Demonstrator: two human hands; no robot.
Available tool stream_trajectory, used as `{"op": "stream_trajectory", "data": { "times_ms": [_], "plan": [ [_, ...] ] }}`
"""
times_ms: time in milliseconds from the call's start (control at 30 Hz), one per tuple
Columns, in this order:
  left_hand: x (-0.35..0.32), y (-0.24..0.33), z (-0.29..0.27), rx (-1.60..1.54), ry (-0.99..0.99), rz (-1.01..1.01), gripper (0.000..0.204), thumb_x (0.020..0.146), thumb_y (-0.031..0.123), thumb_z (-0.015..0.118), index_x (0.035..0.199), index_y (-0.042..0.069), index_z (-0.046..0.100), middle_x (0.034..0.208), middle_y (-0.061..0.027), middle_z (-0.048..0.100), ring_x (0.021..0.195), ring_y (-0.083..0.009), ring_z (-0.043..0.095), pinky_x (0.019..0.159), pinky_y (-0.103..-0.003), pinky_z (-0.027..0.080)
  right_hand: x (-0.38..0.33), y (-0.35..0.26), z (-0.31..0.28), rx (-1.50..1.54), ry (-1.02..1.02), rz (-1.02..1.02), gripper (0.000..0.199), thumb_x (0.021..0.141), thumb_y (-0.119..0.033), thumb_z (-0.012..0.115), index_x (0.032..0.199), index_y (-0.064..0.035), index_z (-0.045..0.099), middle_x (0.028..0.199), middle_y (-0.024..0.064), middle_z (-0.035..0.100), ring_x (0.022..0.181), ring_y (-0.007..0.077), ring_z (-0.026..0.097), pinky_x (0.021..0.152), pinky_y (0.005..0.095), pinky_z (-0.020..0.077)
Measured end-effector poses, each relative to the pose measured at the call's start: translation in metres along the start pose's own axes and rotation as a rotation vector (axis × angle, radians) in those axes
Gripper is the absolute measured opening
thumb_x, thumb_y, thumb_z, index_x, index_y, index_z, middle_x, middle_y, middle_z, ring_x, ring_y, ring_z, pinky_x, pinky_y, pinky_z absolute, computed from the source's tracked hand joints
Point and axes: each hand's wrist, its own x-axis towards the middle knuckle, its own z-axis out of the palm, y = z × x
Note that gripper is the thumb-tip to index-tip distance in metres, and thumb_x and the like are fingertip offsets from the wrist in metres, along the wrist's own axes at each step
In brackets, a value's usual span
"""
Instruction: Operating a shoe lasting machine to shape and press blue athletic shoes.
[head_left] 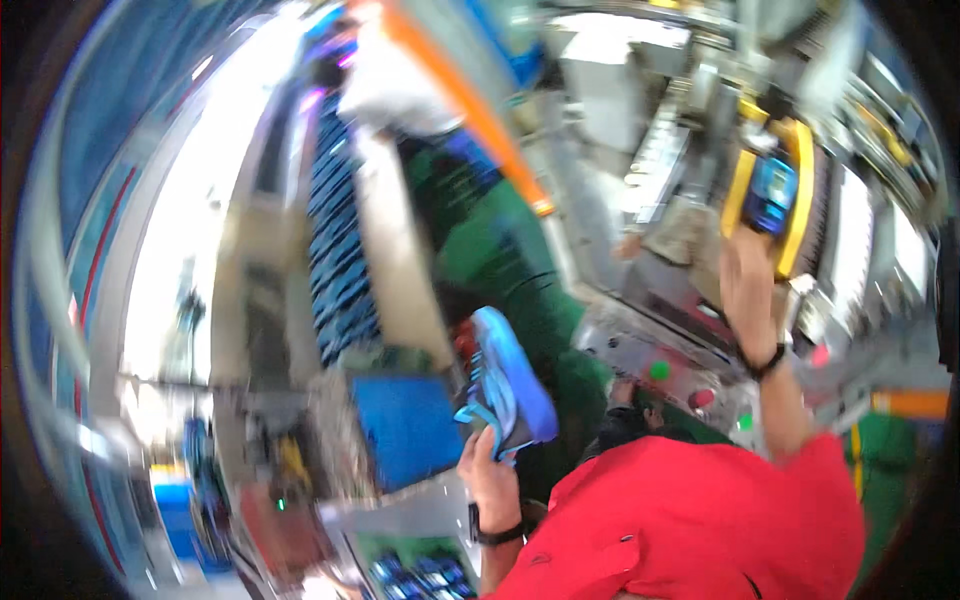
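Note:
A blue shoe (515,375) with a darker upper hangs in my left hand (490,480). The fingers of that hand close on a light blue tab or strap at the shoe's lower end, and the sole faces right. My right hand (750,285) reaches out to a machine at the upper right. Just beyond its fingertips a small blue and dark object (770,192) sits between two yellow guards (798,200). Motion smears the right fingers, so I cannot make out whether they touch that object.
A machine panel with green and red buttons (660,370) lies below my right forearm. On the left runs a conveyor or rack with dark blue slats (340,230), beside a flat blue panel (400,425). An orange bar (470,105) slants overhead. Several blue items (425,577) lie at the bottom.

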Motion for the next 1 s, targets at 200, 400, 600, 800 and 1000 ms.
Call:
{"op": "stream_trajectory", "data": {
  "times_ms": [200,400,600,800,1000],
  "plan": [
    [-0.065,-0.006,0.003,-0.746,0.082,-0.56,0.035,0.091,0.022,0.072,0.118,-0.001,0.068,0.102,-0.0046,0.071,0.085,-0.0118,0.065,0.07,-0.026,0.05,-0.139,-0.051,0.112,0.291,-0.475,-0.054,0.014,0.087,-0.004,0.059,0.101,-0.0022,0.063,0.099,0.0171,0.061,0.1,0.0387,0.059,0.085,0.0465,0.0494],
    [-0.126,-0.042,-0.02,-0.881,0.189,-0.788,0.035,0.092,0.02,0.071,0.12,-0.001,0.067,0.106,-0.0044,0.072,0.092,-0.0125,0.067,0.074,-0.029,0.053,-0.175,-0.005,0.172,0.366,-0.516,-0.204,0.016,0.087,-0.004,0.06,0.103,-0.0024,0.061,0.101,0.0191,0.059,0.103,0.0404,0.056,0.093,0.0477,0.0448],
    [-0.178,-0.117,-0.057,-0.964,0.521,-0.841,0.027,0.09,0.012,0.072,0.111,-0.005,0.069,0.099,-0.0074,0.072,0.083,-0.015,0.069,0.069,-0.027,0.057,-0.12,-0.054,0.151,0.409,-0.421,-0.203,0.016,0.094,-0.007,0.061,0.108,-0.001,0.062,0.101,0.0157,0.061,0.091,0.0337,0.062,0.08,0.0399,0.0501],
    [-0.205,-0.206,-0.125,-1.031,0.869,-0.832,0.025,0.084,0.011,0.077,0.101,-0.007,0.07,0.087,-0.0086,0.069,0.069,-0.0182,0.066,0.059,-0.031,0.055,0.0,-0.281,0.112,0.877,-0.457,-0.358,0.016,0.099,-0.01,0.063,0.113,-0.0019,0.064,0.104,0.0086,0.068,0.091,0.0155,0.066,0.081,0.0296,0.0524],
    [-0.207,-0.347,-0.203,-1.013,1.177,-0.858,0.017,0.081,0.004,0.075,0.095,-0.006,0.07,0.09,-0.0126,0.071,0.073,-0.0234,0.071,0.063,-0.036,0.061,0.043,-0.591,0.036,0.932,-0.368,-0.924,0.024,0.091,-0.004,0.068,0.114,-0.0016,0.064,0.099,0.0089,0.068,0.09,0.016,0.065,0.081,0.0326,0.0523]
  ]
}}
